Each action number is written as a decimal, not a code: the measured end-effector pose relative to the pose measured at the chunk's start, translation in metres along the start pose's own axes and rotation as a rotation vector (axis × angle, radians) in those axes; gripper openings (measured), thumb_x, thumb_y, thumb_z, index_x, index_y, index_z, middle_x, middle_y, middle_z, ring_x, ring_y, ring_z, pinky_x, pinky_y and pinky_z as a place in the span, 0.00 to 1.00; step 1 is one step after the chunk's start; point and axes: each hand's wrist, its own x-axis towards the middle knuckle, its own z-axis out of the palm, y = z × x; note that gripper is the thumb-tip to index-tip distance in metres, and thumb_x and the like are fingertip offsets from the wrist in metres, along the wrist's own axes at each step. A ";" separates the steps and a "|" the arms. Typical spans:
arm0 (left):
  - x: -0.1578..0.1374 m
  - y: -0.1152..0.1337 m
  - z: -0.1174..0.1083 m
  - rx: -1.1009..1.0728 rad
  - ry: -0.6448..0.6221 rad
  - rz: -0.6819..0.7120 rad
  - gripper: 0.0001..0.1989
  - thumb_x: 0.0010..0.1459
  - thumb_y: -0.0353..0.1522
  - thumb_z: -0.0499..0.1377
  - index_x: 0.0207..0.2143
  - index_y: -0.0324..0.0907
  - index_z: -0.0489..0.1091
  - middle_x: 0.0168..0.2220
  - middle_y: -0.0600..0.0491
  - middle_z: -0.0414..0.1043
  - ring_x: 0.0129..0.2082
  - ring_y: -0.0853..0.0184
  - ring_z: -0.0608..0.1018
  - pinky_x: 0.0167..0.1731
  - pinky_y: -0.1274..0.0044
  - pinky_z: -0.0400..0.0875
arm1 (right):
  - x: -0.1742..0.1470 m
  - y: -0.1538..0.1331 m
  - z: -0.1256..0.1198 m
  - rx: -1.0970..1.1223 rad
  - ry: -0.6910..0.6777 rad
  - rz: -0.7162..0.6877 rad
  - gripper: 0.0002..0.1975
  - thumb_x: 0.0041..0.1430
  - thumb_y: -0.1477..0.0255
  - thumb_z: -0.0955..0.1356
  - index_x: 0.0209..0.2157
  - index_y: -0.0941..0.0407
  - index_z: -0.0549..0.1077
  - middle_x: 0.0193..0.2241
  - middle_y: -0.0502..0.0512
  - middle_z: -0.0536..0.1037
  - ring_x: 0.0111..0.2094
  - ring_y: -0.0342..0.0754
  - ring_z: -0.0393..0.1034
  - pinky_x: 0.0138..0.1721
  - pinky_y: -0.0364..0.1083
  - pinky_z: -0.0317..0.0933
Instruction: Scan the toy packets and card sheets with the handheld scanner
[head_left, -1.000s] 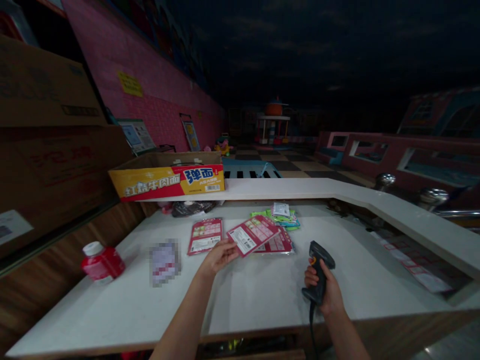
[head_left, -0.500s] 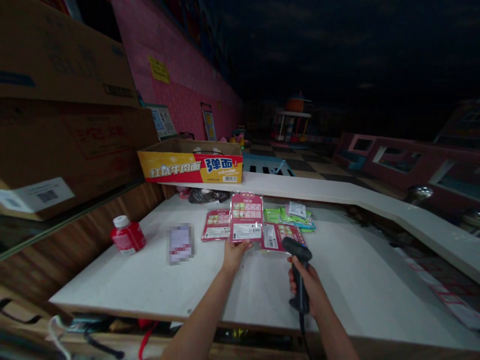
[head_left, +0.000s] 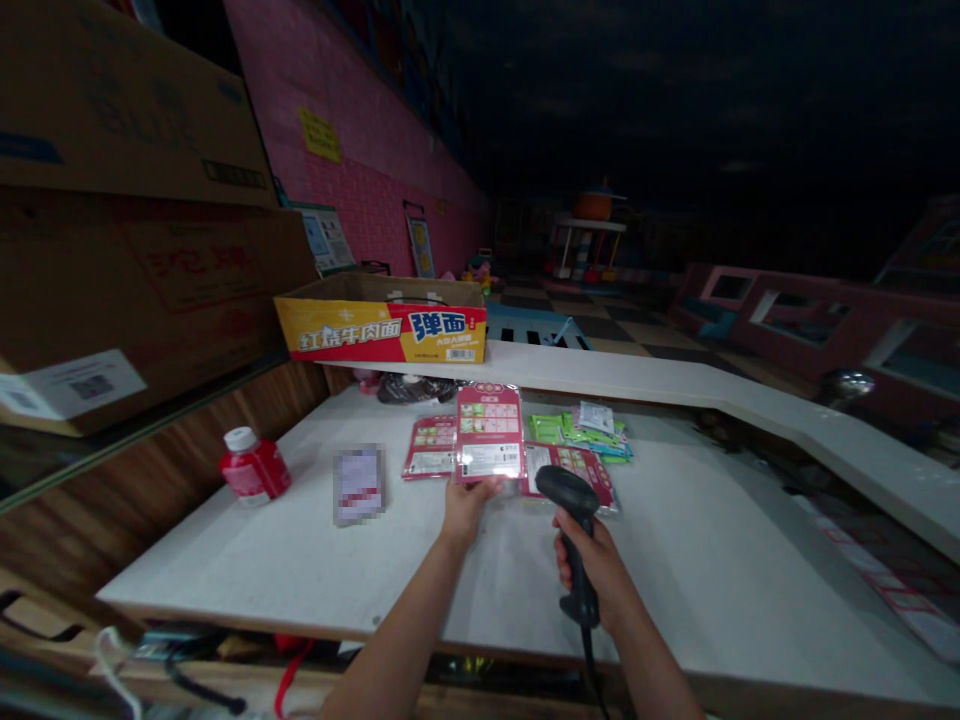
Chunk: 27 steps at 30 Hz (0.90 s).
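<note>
I am watching the left hand (head_left: 463, 505) pinching a flat pink plastic packet (head_left: 490, 432) upright by its bottom edge, just left of the black handheld barcode scanner (head_left: 570, 520), which the right hand (head_left: 596, 570) is gripping closed. I am worrying the glossy film's glare or a tilted packet could spoil the read.

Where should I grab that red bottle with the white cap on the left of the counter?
Grip the red bottle around its body, just below the white cap, coming from the right, the open counter side. It leans left toward the wooden wall panel, which blocks that side.
</note>
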 end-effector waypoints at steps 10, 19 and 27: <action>0.000 0.001 0.000 -0.032 0.002 -0.023 0.22 0.36 0.34 0.73 0.36 0.35 0.75 0.35 0.48 0.79 0.33 0.64 0.80 0.38 0.72 0.77 | 0.012 0.014 -0.054 0.192 0.067 -0.002 0.24 0.43 0.53 0.74 0.33 0.56 0.69 0.15 0.43 0.67 0.13 0.39 0.58 0.13 0.38 0.53; -0.004 0.004 -0.001 -0.189 0.113 0.058 0.24 0.34 0.36 0.73 0.36 0.37 0.73 0.36 0.48 0.79 0.35 0.64 0.80 0.39 0.70 0.77 | 0.013 0.033 -0.135 0.857 -0.014 -0.007 0.16 0.48 0.67 0.75 0.35 0.57 0.68 0.19 0.42 0.62 0.16 0.34 0.56 0.15 0.33 0.55; 0.014 0.034 -0.030 -0.069 0.388 0.127 0.23 0.33 0.40 0.73 0.30 0.38 0.70 0.30 0.51 0.77 0.31 0.64 0.80 0.37 0.69 0.78 | 0.016 0.034 -0.137 0.912 -0.036 0.040 0.14 0.48 0.70 0.74 0.34 0.55 0.67 0.20 0.43 0.61 0.17 0.36 0.56 0.15 0.36 0.57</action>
